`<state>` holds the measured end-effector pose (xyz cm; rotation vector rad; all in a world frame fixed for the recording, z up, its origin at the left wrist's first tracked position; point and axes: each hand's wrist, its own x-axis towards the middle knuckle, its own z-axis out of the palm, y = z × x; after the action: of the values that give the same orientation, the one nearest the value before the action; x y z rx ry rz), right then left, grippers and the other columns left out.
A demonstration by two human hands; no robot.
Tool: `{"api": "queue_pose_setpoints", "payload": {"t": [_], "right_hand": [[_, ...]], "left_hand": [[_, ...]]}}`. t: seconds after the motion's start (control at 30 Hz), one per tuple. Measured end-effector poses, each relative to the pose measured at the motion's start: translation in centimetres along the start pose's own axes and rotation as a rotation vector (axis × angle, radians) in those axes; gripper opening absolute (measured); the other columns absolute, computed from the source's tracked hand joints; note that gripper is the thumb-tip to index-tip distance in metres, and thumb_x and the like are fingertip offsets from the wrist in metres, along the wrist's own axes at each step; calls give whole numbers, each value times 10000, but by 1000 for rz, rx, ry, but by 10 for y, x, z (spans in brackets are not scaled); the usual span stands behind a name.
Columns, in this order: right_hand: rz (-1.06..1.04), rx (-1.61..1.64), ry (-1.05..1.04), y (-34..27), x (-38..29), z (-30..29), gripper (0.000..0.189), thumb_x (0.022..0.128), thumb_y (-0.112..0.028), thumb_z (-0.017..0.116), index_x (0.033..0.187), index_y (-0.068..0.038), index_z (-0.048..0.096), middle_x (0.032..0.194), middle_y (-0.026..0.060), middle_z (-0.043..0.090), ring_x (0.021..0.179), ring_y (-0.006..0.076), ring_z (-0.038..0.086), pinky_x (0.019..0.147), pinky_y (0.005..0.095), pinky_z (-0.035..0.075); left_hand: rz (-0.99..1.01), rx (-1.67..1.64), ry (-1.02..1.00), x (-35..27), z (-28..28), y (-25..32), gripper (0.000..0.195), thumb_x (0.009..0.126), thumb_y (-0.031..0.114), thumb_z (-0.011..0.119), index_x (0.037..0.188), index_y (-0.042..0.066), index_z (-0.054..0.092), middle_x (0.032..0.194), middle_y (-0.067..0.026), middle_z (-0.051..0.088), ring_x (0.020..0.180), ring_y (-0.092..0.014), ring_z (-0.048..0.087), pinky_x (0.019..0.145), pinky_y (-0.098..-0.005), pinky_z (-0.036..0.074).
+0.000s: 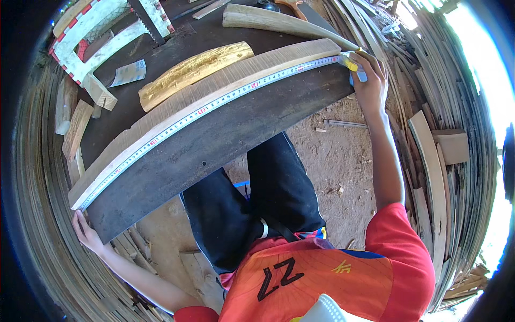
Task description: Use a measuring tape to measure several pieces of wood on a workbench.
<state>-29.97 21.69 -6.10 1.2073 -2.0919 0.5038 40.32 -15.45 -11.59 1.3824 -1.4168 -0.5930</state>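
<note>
A long wooden board [209, 100] lies across the dark table [225, 137], and the blade of a tape measure [229, 98] is stretched along its near edge. At the board's left end, my left hand [86, 231] has its fingertips on the tape's end. My right hand [368, 76] grips the tape measure's case, yellow and blue where it shows, at the board's right end; the fingers hide much of it. Directly behind the board rests a rough yellowish wood piece [195, 74].
Farther back are a curved wooden piece [273, 24], a saw's wooden handle [293, 7], a white-and-red frame [114, 48] with a toothed blade [148, 20], and a paper scrap [128, 73]. Short blocks [76, 129] lie at left. Stacked planks [438, 181] flank the table.
</note>
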Motion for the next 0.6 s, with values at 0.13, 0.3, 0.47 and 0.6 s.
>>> {"api": "queue_pose_setpoints", "payload": {"t": [0.13,0.3,0.47,0.6], "right_hand": [[-1,-8,-11,4,0,0,496,737,-20,771,1204,-160,682,1224,31,671,1134,282,618,987,417,485],[-7,-46,-5,4,-1,-2,495,745,-23,771,1212,-162,683,1217,41,669,1133,292,618,984,423,497],[10,-20,-34,0,-4,23,496,767,-31,756,1241,-162,694,1255,117,664,1163,335,612,1016,431,487],[160,-31,-162,23,-9,-5,460,873,-30,699,1321,-125,658,1318,127,654,1224,314,617,1032,407,493]], "left_hand": [[-37,-10,1,-4,8,7,323,1033,263,626,1201,-4,691,1138,-64,657,1008,-156,578,904,-308,452],[-48,20,-14,-3,12,8,338,1024,264,643,1234,2,680,1185,-68,661,1060,-168,585,930,-313,454],[-73,-97,19,-7,-23,6,339,1029,264,630,1238,2,677,1213,-87,680,1103,-187,599,984,-357,483],[59,241,56,-17,13,11,308,980,317,700,1122,46,733,1074,-45,726,956,-134,627,879,-286,489]]}}
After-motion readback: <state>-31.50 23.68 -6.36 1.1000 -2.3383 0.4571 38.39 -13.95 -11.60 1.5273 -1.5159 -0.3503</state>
